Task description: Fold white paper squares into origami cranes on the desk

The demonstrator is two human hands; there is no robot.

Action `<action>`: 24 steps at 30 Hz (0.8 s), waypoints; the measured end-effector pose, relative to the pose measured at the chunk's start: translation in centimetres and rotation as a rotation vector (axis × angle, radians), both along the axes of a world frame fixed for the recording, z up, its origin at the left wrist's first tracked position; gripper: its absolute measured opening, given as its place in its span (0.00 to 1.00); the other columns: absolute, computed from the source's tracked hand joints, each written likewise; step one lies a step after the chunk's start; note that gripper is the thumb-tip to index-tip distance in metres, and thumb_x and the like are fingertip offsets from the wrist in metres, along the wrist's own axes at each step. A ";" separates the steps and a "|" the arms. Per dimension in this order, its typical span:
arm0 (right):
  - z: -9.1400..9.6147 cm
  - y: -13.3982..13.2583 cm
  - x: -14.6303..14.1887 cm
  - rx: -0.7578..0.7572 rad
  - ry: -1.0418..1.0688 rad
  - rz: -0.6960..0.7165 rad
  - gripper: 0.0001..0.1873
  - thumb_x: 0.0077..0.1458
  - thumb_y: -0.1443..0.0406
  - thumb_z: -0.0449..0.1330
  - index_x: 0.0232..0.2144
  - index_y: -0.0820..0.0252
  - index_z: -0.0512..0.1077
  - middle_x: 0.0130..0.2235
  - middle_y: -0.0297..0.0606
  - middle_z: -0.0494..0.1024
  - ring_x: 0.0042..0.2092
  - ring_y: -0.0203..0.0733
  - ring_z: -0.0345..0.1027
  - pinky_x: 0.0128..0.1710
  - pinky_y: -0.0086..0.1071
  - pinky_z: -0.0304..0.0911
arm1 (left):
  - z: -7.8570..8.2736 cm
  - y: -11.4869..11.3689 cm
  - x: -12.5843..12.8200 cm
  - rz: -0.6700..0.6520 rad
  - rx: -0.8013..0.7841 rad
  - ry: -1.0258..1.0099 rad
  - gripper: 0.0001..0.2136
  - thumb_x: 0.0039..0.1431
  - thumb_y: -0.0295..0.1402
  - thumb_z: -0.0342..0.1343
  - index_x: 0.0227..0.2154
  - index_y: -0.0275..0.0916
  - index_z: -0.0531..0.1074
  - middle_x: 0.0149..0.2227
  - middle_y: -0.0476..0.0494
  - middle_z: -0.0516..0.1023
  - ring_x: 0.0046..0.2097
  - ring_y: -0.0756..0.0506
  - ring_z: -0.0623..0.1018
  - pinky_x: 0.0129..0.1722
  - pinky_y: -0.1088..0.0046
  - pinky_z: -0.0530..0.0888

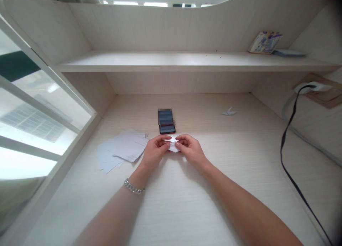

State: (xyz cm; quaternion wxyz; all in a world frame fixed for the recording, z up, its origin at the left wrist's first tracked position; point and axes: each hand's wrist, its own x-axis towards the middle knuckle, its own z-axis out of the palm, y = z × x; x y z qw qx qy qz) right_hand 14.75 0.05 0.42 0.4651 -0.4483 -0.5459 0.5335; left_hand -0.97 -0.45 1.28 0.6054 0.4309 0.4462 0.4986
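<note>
folded paper (174, 145) is found between the two hands, raised at the fingertips just before the body side of the phone; it is white, small and creased, and the exact form of its folds is too small to tell. the left hand (155, 148) grips the near left edge, thumb and fingers pinched together on it; the right hand (191, 148) grips the right edge in the same manner. the hands are near each other, the paper spanning the gap between them, and both sets of fingers are curled inward. a silver chain bracelet (134, 187) is worn on the left wrist. the phone (167, 129), dark with a red edge, lies just beyond the fingertips, its screen partly blurred out. loose sheets (124, 146) lie overlapped in an uneven pile just left of the left hand, some bearing faint print. a paper bird (229, 112), white with pointed ends, sits beyond and well to the right of the right hand. all these rest on or above the pale wooden desk (173, 203), which extends under both forearms. far right of the right hand, a black cord (283, 141) hangs from the wall socket (327, 93). beyond the hands, a raised shelf (160, 59) carries a colourful box (265, 43) toward its right end.
</note>
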 end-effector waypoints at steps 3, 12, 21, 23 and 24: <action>0.3 -0.1 -0.1 0.007 -0.015 -0.014 0.11 0.48 0.63 0.60 0.36 0.61 0.68 0.27 0.34 0.73 0.28 0.36 0.66 0.27 0.29 0.64 | 0.1 0.1 0.0 0.015 -0.020 -0.024 0.12 0.46 0.29 0.58 0.37 0.34 0.73 0.31 0.42 0.77 0.34 0.46 0.77 0.34 0.67 0.76; -0.1 0.1 0.0 -0.089 0.064 0.020 0.14 0.47 0.61 0.60 0.38 0.60 0.68 0.27 0.34 0.74 0.29 0.37 0.69 0.29 0.31 0.68 | -0.7 0.2 -0.2 0.020 0.042 0.084 0.16 0.44 0.32 0.61 0.38 0.34 0.71 0.28 0.44 0.77 0.30 0.48 0.76 0.33 0.71 0.74; -0.3 0.7 0.2 -0.194 0.183 -0.043 0.16 0.48 0.57 0.60 0.39 0.59 0.69 0.33 0.38 0.74 0.32 0.39 0.70 0.28 0.32 0.71 | -0.9 0.2 -0.4 0.065 0.103 0.145 0.17 0.46 0.34 0.61 0.40 0.35 0.70 0.30 0.42 0.78 0.32 0.47 0.77 0.34 0.71 0.73; -0.3 0.6 0.2 -0.196 0.193 -0.042 0.16 0.49 0.57 0.59 0.38 0.59 0.69 0.32 0.38 0.74 0.33 0.39 0.70 0.27 0.32 0.71 | -1.0 0.3 -0.3 0.065 0.121 0.159 0.17 0.46 0.35 0.60 0.40 0.35 0.70 0.30 0.42 0.78 0.32 0.47 0.77 0.34 0.71 0.73; -0.3 0.6 0.1 -0.191 0.193 -0.034 0.16 0.48 0.57 0.60 0.38 0.59 0.69 0.31 0.37 0.74 0.32 0.40 0.70 0.27 0.32 0.71 | -1.1 0.3 -0.3 0.065 0.126 0.162 0.16 0.46 0.35 0.60 0.40 0.35 0.70 0.30 0.42 0.78 0.32 0.47 0.77 0.34 0.71 0.73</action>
